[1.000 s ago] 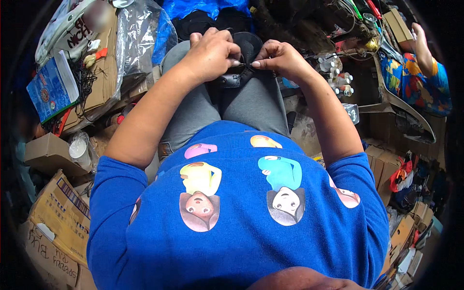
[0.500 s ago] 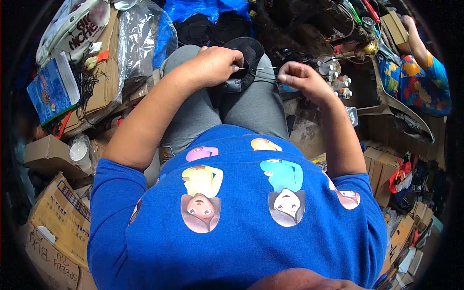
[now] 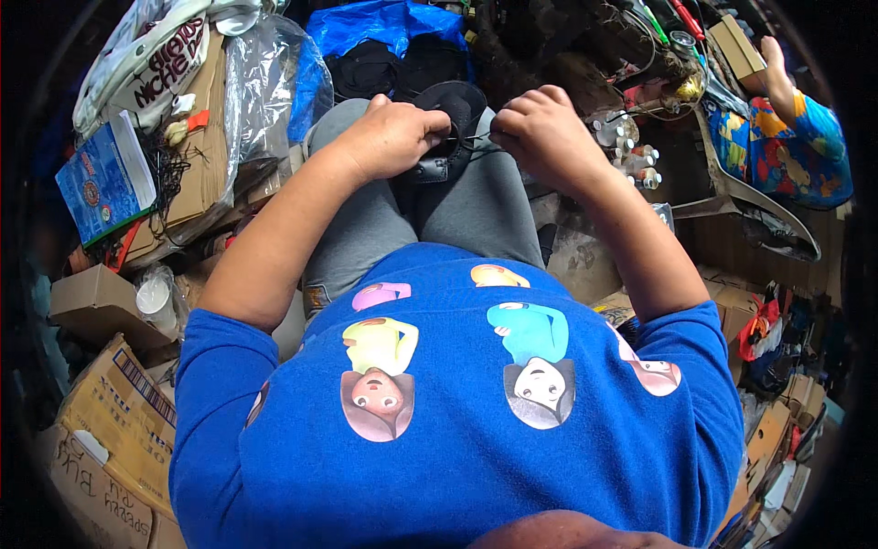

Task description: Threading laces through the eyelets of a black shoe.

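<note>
A black shoe (image 3: 460,99) rests across my grey-trousered thighs, toe away from me. At its opening my left hand (image 3: 395,135) is closed, thumb and fingers pinching its edge; whether a small tool is also in that grip is hidden. Off the shoe's right side my right hand (image 3: 549,133) is closed, with its fingertips together. Between them and the shoe runs a short, thin thread (image 3: 481,137).
Beyond my knees, more black shoes (image 3: 366,69) lie on a blue plastic bag (image 3: 315,82). Small bottles (image 3: 631,151) stand to the right, near another person's arm (image 3: 777,78). On the left are a blue book (image 3: 105,178), flattened cardboard and boxes (image 3: 101,297).
My right hand has moved left and slightly up, closer to the shoe, and its fingers have turned over. The stretch of thread is shorter. My left hand has shifted slightly left.
</note>
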Available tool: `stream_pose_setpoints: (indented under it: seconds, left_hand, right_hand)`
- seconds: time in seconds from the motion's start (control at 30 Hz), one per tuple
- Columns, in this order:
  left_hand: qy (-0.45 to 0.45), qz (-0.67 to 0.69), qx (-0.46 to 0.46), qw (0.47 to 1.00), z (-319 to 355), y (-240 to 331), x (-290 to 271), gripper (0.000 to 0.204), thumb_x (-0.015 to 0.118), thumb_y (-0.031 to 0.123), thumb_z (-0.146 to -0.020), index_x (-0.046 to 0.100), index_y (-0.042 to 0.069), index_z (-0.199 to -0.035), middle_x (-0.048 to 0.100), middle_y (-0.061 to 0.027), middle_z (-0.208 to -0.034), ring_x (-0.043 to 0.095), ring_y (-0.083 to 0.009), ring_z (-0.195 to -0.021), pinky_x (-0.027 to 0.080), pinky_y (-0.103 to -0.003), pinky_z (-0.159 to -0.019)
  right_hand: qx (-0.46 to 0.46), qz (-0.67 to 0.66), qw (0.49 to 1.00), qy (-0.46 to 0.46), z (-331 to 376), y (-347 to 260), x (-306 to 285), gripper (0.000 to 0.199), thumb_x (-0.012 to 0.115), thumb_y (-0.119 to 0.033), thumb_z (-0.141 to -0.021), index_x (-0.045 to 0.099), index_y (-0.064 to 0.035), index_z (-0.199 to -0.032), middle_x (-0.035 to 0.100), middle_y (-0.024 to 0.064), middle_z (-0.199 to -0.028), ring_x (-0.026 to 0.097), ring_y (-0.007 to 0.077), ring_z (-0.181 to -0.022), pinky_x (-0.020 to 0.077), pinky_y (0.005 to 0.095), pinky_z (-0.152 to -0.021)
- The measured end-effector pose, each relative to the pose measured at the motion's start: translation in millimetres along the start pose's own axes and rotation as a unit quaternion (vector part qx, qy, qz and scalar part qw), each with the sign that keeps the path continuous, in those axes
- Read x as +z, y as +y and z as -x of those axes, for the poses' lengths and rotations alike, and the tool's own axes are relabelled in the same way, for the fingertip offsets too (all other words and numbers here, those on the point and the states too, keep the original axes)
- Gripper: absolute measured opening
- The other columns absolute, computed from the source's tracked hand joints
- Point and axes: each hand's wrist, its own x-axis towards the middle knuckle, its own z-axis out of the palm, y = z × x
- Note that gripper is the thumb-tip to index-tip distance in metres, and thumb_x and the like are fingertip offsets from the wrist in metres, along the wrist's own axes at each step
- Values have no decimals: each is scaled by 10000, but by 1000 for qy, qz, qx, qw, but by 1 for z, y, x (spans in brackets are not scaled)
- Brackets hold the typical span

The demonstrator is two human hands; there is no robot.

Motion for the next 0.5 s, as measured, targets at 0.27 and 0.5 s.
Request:
stream_pose_setpoints:
  seconds: [0.27, 0.5]
  left_hand:
    - [23, -11, 16, 1000, 8, -1, 3, 123, 558, 152, -851, 593, 160, -969, 632, -65, -816, 593, -258, -846, 343, -405, -826]
    - [76, -63, 68, 993, 30, -22, -5, 158, 533, 116, -813, 611, 185, -932, 642, -48, -811, 608, -246, -866, 358, -441, -802]
  right_hand:
    - [-34, 13, 999, -16, -5, -5, 16, 143, 579, -162, -803, 586, -143, -945, 602, 49, -892, 570, 231, -923, 385, 382, -840]
    - [-50, -23, 998, 6, 11, 12, 25, 125, 574, -112, -792, 574, -143, -913, 569, 67, -871, 557, 247, -922, 389, 390, -850]
